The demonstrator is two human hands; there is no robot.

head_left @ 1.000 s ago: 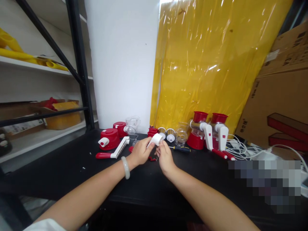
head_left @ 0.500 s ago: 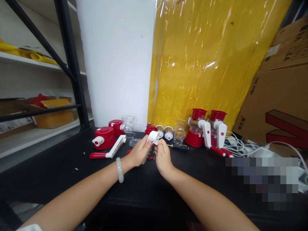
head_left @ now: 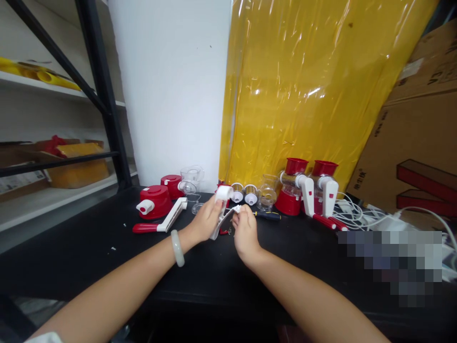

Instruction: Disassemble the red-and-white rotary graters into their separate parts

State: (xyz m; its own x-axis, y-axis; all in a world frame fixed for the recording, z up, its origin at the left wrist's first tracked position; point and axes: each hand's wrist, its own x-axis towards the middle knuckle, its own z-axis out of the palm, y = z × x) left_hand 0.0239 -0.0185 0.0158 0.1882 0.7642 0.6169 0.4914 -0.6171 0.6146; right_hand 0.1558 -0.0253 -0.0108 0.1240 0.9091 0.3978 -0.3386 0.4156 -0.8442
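My left hand (head_left: 206, 221) is closed around a white plastic crank arm (head_left: 223, 193), its round end up. Between finger and thumb, my right hand (head_left: 247, 237) pinches the upper end of a thin white cover strip (head_left: 228, 215). The strip slants away from the crank arm at the top; whether its lower end still touches is hard to make out. Below, on the table, lie a small red piece (head_left: 223, 232) and some tiny metal bits. Just behind my right hand rests a screwdriver (head_left: 268, 216) with a dark handle.
Left on the black table (head_left: 107, 267) are red grater bases (head_left: 156, 204) and a crank handle (head_left: 167, 223). Metal grating drums (head_left: 251, 194) and clear housings (head_left: 267, 196) stand behind my hands. Assembled rotary graters (head_left: 291, 202), white cables (head_left: 352, 209) and a large carton (head_left: 410, 138) are right.
My right hand has drawn slightly right and down with the strip, whose top now stands apart from the crank arm. The crank arm has tipped more upright in my left hand.
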